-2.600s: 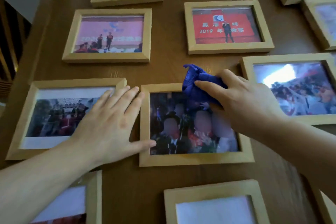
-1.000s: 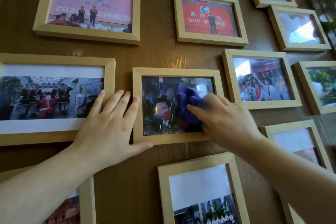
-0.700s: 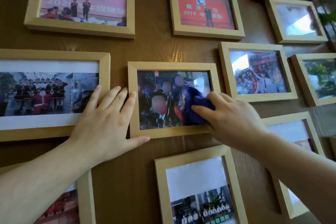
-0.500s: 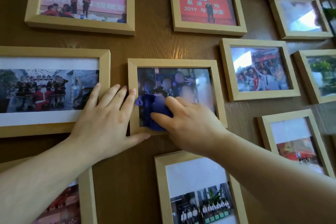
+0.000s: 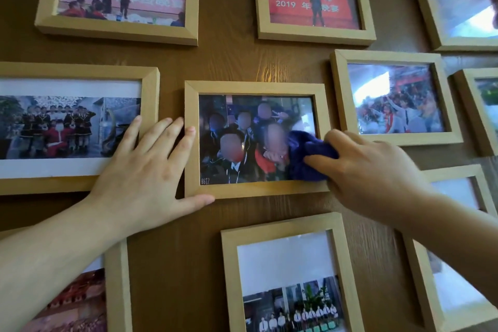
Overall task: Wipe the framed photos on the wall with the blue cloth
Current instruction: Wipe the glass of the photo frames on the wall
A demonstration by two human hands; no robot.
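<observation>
**A:** How many frames do you have in front of you?

**B:** Eleven pale wooden picture frames show on the dark brown wood-grain wall (image 5: 229,62), several cut by the edge of the view. There is one cloth and there are two bare hands.

**A:** Where is your grip?

**B:** Your right hand (image 5: 374,170) is closed on the bunched dark blue cloth (image 5: 307,158), thumb below and fingers over the top, pressing it against the glass. The cloth sits at the lower right corner of the middle landscape frame holding a dark group photo (image 5: 256,140), and its left end sticks out past your fingertips over the picture.

**A:** And the other hand?

**B:** Your left hand (image 5: 145,170) lies flat and open, fingers spread, holding nothing. It is well to the left of the cloth: the thumb runs under that frame's bottom left corner, one fingertip rests on its left rail, the others on the wide white-matted frame (image 5: 72,127) beside it.

**A:** Which way does the wiped frame lie?

**B:** Its long axis runs left to right, level with the wall's rows, photo upright. The red-banner photo frame (image 5: 314,0) hangs above your grip, and a portrait frame with a white mat (image 5: 285,275) below it.
</observation>
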